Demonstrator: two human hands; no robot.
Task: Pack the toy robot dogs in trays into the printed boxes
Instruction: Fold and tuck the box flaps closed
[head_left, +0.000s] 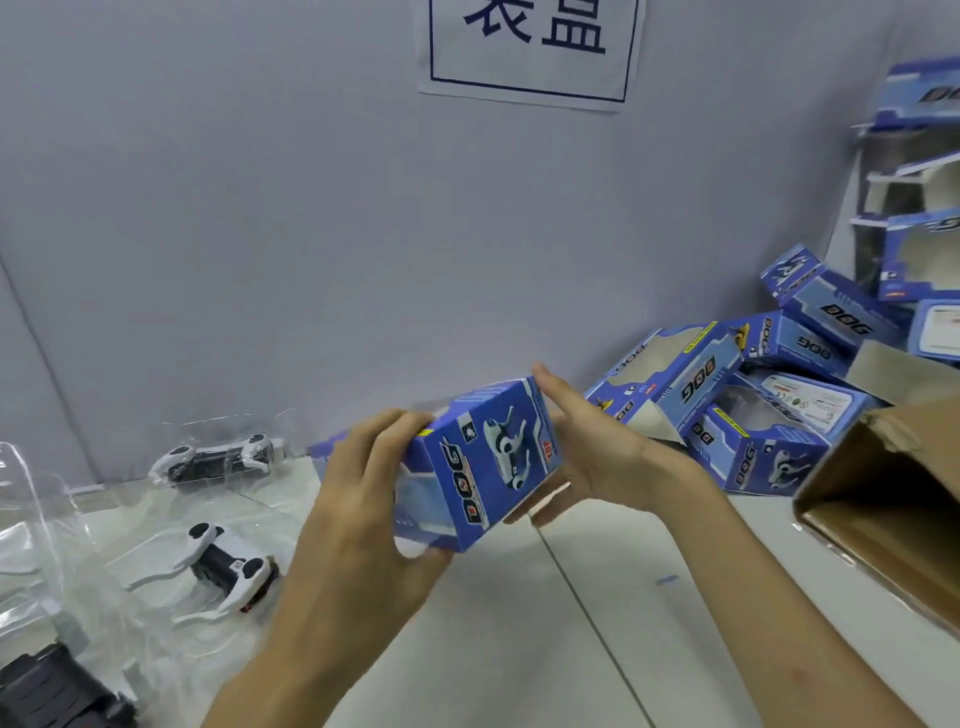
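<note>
A blue printed box (475, 467) marked DOG hangs above the white table, tilted, its end panel with a dog picture facing me. My left hand (358, 514) grips its left side, fingers over the top and thumb underneath. On the box's right end, my right hand (587, 452) holds with fingers along the far edge and lower flap. Two white-and-black toy robot dogs (223, 460) (228, 564) lie in clear plastic trays (104, 519) at the left.
A heap of blue printed boxes (753, 395) lies at the right against the wall, with more stacked higher (914, 208). An open brown carton (883, 499) stands at the right edge. A black object (57, 686) sits at the lower left.
</note>
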